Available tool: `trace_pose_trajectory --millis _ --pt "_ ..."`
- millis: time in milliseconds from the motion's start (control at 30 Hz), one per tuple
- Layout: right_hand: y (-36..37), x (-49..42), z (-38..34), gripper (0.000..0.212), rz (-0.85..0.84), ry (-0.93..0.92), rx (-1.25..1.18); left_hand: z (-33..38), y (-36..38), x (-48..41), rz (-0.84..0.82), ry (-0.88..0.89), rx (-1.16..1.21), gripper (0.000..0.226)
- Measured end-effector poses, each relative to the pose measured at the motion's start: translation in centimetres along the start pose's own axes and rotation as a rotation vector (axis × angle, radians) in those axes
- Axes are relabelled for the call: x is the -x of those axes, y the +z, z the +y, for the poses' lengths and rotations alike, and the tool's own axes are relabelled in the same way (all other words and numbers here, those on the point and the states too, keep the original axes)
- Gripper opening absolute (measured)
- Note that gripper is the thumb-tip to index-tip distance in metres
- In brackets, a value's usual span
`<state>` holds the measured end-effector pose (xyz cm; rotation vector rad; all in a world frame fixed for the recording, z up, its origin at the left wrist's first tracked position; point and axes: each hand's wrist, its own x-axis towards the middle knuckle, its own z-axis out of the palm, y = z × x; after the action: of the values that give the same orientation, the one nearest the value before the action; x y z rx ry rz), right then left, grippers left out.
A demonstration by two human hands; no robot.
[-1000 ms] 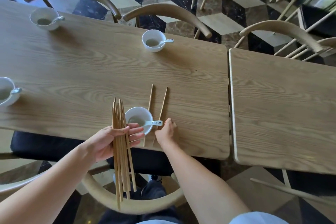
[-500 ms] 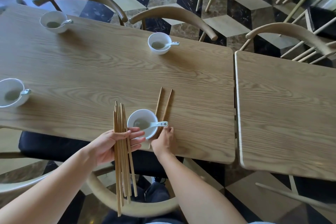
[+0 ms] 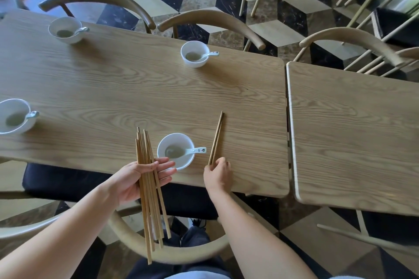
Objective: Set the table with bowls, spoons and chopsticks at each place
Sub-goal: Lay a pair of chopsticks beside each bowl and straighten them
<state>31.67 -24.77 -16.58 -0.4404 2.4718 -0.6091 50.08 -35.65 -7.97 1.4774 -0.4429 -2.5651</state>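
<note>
Four places counted on the wooden table (image 3: pixel 113 88), each with a white bowl and a spoon propped inside.
1. Nearest bowl (image 3: pixel 184 162): just ahead of my left hand (image 3: pixel 133 180); its spoon (image 3: pixel 197 150) points its handle toward my right hand (image 3: pixel 217 175).
2. Pair of chopsticks (image 3: pixel 216 138): flat on the table directly ahead of my right hand, tips away from me; that hand pinches the near ends, fingers curled, I judge to square the two sticks together.
3. Bundle of spare chopsticks (image 3: pixel 141 147): lying across my left hand, fingers nearly straight, thumb apparently pinning it, lower ends overhanging toward my lap; kept as stock for the remaining places.
4. Far bowl (image 3: pixel 195 64), far-left bowl (image 3: pixel 68 39), left-edge bowl (image 3: pixel 18 128): well beyond my hands, no chopsticks beside them yet, so three pairs are owed
</note>
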Motion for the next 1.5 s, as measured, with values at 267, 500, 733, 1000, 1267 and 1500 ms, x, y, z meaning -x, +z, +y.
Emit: trace_pose_trajectory --millis 267,500,733,1000,1267,1500 --pt "-1.1 -1.1 -3.0 0.023 -0.101 -0.127 -0.362 -0.6 -0.9 0.9 0.031 0.025 0.007 0.032" --pt "-1.6 -1.0 -2.2 0.003 -0.100 -0.161 -0.264 -0.8 -1.8 1.1 0.065 0.037 0.010 0.032" --pt "-1.6 -0.8 -1.8 0.006 -0.060 -0.092 -0.287 -0.9 -1.7 1.2 0.074 0.045 -0.004 0.030" --pt "-0.8 -2.1 0.9 0.026 -0.032 0.089 -0.052 -1.6 -1.0 0.3 0.049 0.013 -0.018 0.032" --pt "1.0 -2.1 0.6 0.043 -0.066 -0.048 0.113 -2.5 0.1 -0.7 0.035 -0.024 -0.049 0.032" --pt "0.9 -2.4 -0.2 0.021 -0.119 -0.059 0.195 -1.9 1.3 -0.9 0.029 -0.008 -0.079 0.031"
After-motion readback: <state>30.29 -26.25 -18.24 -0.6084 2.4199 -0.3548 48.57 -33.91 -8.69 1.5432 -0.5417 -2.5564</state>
